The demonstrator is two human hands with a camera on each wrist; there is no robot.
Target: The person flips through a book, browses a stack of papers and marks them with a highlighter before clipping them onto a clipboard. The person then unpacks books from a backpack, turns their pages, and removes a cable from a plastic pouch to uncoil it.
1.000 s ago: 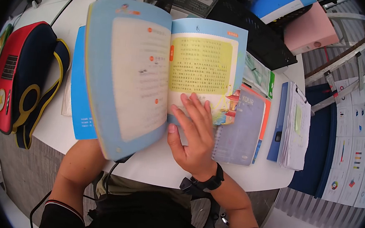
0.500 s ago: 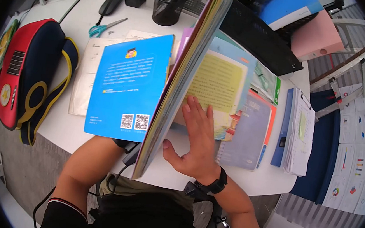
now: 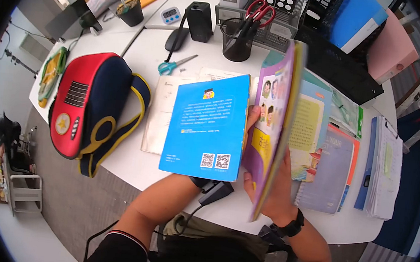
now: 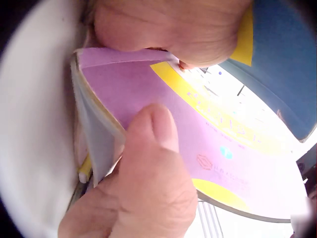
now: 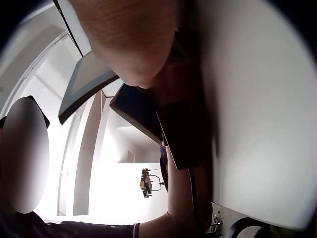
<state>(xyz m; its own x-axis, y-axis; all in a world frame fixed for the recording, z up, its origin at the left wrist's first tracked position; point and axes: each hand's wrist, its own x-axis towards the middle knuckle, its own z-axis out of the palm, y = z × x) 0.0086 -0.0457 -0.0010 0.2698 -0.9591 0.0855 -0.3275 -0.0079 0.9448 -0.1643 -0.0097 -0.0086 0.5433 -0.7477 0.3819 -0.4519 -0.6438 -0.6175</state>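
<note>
A blue book (image 3: pixel 202 130), back cover up with two QR codes, lies over my left wrist. My left hand (image 4: pixel 168 25) grips it from below, mostly hidden in the head view; one digit shows at its right edge, beside the purple cover. Another book with a purple cover (image 3: pixel 268 111) is open, its left half raised on edge. My right hand (image 3: pixel 281 193) holds that half at its lower part, thumb on the cover and fingers behind. In the left wrist view, the right thumb (image 4: pixel 153 134) presses the purple cover. The book's yellow-and-blue page (image 3: pixel 308 115) faces up at right.
At left stands a red and navy bag (image 3: pixel 86 104). Scissors (image 3: pixel 173 66), a mouse and a pen cup (image 3: pixel 237 45) are at the back. Worn papers (image 3: pixel 160 101) lie under the blue book; a spiral notebook (image 3: pixel 324 177) and clipboard (image 3: pixel 383 168) are at right. Another person (image 3: pixel 2 134) is far left.
The book's left half has swung up to the right, showing its purple cover. The right hand has gone from resting on the page to gripping that half. The blue book has shifted right.
</note>
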